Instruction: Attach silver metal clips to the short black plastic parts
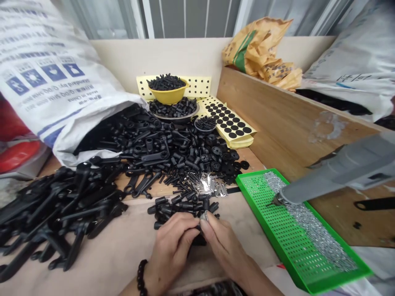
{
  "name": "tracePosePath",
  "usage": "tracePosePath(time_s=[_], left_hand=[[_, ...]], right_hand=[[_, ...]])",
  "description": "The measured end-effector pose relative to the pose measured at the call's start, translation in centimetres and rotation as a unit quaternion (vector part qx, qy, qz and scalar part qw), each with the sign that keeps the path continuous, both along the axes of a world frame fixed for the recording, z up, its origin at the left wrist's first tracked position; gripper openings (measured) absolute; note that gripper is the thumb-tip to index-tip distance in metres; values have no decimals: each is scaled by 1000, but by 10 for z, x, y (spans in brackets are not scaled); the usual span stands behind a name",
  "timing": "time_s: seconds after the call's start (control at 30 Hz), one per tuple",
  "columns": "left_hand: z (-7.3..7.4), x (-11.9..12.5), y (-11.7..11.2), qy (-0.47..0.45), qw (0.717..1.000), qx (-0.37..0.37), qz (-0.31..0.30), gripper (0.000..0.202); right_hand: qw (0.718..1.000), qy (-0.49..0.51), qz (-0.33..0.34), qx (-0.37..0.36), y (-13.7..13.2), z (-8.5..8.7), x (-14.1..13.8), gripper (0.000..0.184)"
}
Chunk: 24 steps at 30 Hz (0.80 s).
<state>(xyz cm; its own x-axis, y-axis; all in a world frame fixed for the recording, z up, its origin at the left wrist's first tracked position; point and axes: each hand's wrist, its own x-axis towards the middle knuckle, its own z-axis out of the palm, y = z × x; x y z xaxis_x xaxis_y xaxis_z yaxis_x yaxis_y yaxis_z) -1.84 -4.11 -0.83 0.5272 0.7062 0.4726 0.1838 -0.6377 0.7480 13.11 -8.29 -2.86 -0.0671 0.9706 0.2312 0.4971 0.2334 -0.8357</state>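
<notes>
My left hand, with a dark beaded bracelet at the wrist, is closed, thumb and forefinger pinched together. Close against it, my right hand pinches too, its thumb and finger meeting at the left hand's fingertips. Whatever the fingers hold is mostly hidden; a bit of black shows beneath them. Just beyond the fingers lies a small pile of short black plastic cylinders. Behind that are thin silver metal clips and small black ribbed pieces.
Left lies a heap of black crank-like handles; a white sack spills more. At right, a green perforated tray holds silver screws, a grey power screwdriver over it. Behind stand a yellow bowl and sticker sheets.
</notes>
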Motion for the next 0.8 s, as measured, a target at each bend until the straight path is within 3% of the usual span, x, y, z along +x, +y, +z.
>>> tracePosePath(time_s=[0.17,0.23,0.33,0.43,0.53,0.63,0.8], left_hand=[[-1,4,-4,-16,977,-205,46,11],[-2,6,-5,-49,943,-324,54,16],[-4,7,-7,-117,869,-478,47,30],[-3,8,-8,-156,812,-562,40,32],[0,9,-8,-178,779,-599,44,32],[2,8,-9,-185,785,-588,53,32],[-2,7,-11,-159,849,-499,64,31]], right_hand=[[985,-92,-24,143,2,-5,0,20],[972,-141,-23,188,4,-7,1,22],[954,-194,-14,229,7,-11,4,26],[945,-207,8,253,6,-12,6,25],[940,-206,26,270,5,-12,7,24],[948,-184,14,258,4,-11,6,25],[967,-128,-10,220,2,-10,1,25]])
